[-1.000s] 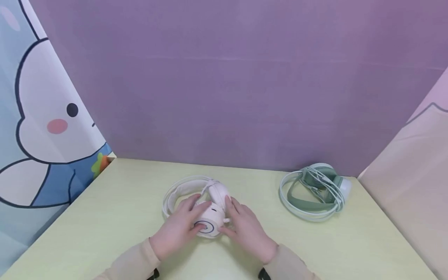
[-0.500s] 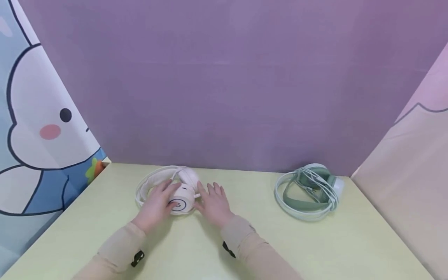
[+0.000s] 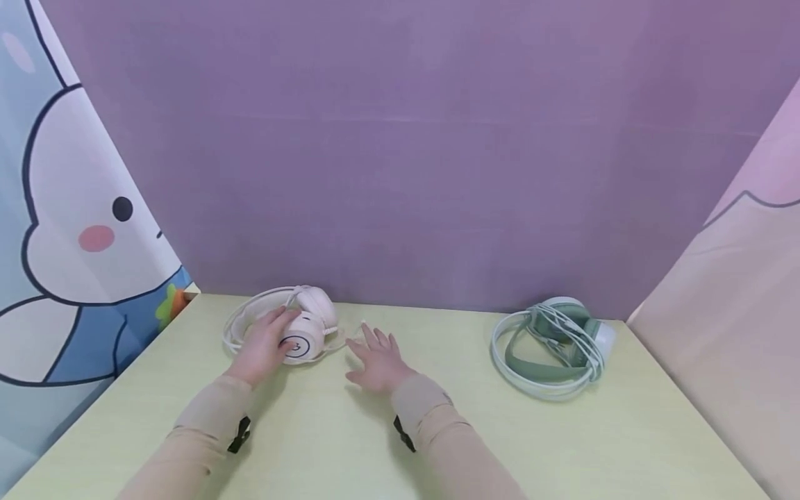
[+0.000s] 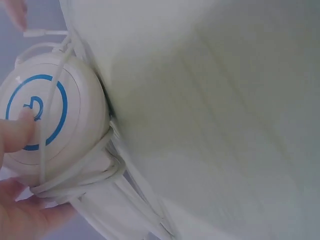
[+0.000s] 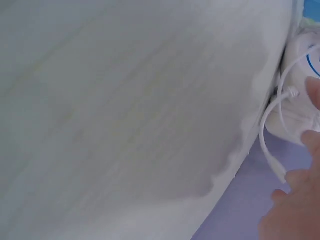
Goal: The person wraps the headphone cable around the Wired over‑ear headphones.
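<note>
White over-ear headphones (image 3: 310, 328) with a blue ring on the ear cup lie on the left part of the table, their cable wrapped round them. My left hand (image 3: 259, 351) grips them: its thumb (image 4: 18, 132) presses the ear cup face and its other fingers are partly hidden behind the ear cup. To their right, my right hand (image 3: 380, 364) is spread low over the table, apart from the ear cups. A loose white cable end (image 5: 275, 166) reaches toward its fingers in the right wrist view; whether they touch it I cannot tell.
Green headphones (image 3: 546, 351) with a bundled pale cable lie at the back right of the pale yellow table (image 3: 450, 430). A purple panel (image 3: 400, 173) stands behind the table, with printed cloth at both sides.
The white headphones have moved left and back across the table with my left hand. My right hand has come off them and spread its fingers. The green headphones stay put.
</note>
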Motion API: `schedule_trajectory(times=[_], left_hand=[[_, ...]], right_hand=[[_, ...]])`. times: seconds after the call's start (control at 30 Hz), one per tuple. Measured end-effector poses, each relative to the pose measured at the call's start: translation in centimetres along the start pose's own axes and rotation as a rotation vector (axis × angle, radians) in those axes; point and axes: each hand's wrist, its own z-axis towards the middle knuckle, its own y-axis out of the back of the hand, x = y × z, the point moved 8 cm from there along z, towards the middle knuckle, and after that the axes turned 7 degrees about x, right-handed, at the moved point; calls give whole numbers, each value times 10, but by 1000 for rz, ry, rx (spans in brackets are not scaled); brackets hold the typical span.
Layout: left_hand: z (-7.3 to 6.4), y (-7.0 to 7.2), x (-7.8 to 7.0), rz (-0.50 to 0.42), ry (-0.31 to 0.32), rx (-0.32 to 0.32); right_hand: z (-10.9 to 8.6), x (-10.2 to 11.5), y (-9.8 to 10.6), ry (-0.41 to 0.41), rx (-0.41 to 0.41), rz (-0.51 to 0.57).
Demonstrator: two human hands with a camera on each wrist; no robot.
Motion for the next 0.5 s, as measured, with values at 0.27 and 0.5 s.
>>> schedule_trajectory(times=[0.27,0.5], left_hand=[[7,-2,2,-14,-24,46],[5,4,-20,-6,23,49]], right_hand=[[-24,-47,26,-30,-49,134],[-79,-84,57,-28,-256,281]])
